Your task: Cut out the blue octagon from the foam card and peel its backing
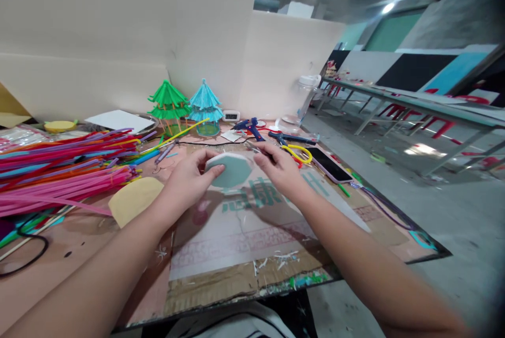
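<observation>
My left hand grips the edge of a pale green octagonal board with a white rim, thumb on its face. The board is raised a little above a printed plastic sheet. Close to the board's right side, my right hand is closed, its fingers pinched around something thin that I cannot make out. Left of my left forearm lies a cream-coloured cut piece. Beyond the hands stand a green tiered-roof model and a light blue one, both made of fuzzy stems.
Bundles of coloured pipe cleaners cover the table's left side. A blue glue gun, yellow-handled scissors, a phone and a clear bottle are at the right. White scraps lie near the front edge. A partition stands behind.
</observation>
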Demonstrator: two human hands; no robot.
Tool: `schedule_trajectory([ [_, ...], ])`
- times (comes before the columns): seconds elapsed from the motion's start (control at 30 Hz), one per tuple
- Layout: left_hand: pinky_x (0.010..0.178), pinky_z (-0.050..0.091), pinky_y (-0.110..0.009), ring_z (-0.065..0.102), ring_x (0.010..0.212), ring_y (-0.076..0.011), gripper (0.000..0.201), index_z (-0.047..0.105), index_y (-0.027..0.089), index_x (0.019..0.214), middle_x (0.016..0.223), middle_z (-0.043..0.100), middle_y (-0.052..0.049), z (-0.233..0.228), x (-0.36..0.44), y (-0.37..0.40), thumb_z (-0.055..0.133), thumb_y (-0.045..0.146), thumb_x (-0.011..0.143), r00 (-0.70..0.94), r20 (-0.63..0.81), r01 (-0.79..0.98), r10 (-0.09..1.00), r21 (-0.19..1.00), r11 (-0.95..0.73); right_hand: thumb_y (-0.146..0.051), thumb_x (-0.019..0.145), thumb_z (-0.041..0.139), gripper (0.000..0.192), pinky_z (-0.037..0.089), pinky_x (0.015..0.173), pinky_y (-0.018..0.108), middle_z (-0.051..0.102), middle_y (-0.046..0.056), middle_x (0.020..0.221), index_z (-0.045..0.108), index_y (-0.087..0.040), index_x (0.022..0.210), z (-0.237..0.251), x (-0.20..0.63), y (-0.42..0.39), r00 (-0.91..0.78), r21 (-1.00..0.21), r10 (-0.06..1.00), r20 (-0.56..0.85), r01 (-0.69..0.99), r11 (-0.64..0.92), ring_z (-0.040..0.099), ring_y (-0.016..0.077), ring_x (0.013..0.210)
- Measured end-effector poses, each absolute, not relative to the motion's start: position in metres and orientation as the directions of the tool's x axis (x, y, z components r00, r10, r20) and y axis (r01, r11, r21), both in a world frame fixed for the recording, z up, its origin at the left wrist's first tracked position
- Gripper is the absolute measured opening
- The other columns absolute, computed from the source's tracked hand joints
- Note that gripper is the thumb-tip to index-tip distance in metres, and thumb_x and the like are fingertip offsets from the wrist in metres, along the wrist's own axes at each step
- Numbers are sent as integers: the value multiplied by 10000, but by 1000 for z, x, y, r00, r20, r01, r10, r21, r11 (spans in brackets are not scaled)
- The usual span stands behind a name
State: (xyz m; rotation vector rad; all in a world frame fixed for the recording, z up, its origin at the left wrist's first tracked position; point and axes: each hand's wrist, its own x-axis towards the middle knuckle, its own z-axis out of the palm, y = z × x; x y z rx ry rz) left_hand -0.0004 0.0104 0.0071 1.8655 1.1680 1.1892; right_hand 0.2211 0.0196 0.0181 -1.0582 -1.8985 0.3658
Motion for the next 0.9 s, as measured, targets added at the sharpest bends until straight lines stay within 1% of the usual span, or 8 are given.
schedule_trajectory([
  [0.07,659,486,-271,635,758,-172,186,601,189,961,864,676,-9,6,-1,11,628,313,825,172,383,368,907,829,-420,-388,931,503,336,483,819,343,704,77,1102,664,-202,1159,19,227,22,-234,-556,752,616,547,626,638,214,957],
  [0.1,657,485,-269,635,762,-171,187,593,192,971,871,674,-8,6,0,11,626,303,824,162,393,379,905,822,-425,-382,942,490,334,480,849,354,704,74,1114,662,-216,1175,19,229,23,-255,-519,732,632,562,644,636,216,988],
  [0.23,663,483,-263,638,787,-168,199,589,205,1010,905,672,-4,7,0,10,616,252,818,143,438,415,887,788,-456,-382,944,507,321,485,859,372,711,77,1061,677,-232,1171,14,232,26,-322,-390,682,657,629,672,640,220,971],
  [0.4,697,478,-278,633,795,-171,143,589,205,969,894,664,0,7,2,8,575,209,827,182,448,447,875,755,-480,-391,950,512,322,474,872,369,705,85,1076,683,-215,1158,13,228,21,-378,-297,649,660,663,688,631,224,989],
  [0.5,730,472,-298,627,834,-186,143,592,209,974,922,668,-11,7,2,6,563,224,836,208,450,494,868,718,-491,-380,949,522,298,463,878,356,708,74,1073,688,-228,1145,16,226,17,-400,-273,643,654,668,693,628,219,1002],
  [0.6,718,457,-307,609,804,-191,146,595,212,976,894,666,-13,9,3,5,550,243,840,226,449,542,865,680,-494,-375,951,521,286,460,857,351,707,67,1033,690,-242,1140,17,226,16,-429,-265,645,633,663,700,627,216,975],
  [0.73,707,446,-305,602,801,-190,146,594,212,978,892,666,-12,9,3,4,543,235,843,237,450,546,861,671,-501,-386,954,511,292,451,838,341,699,64,1001,692,-251,1140,15,226,19,-446,-267,640,626,649,713,620,212,949],
  [0.9,709,437,-307,601,816,-197,140,600,212,973,902,670,-16,8,2,5,547,242,847,235,447,559,863,664,-497,-414,960,492,324,443,768,320,676,65,878,708,-228,1113,11,226,22,-434,-305,670,602,651,695,604,199,848],
])
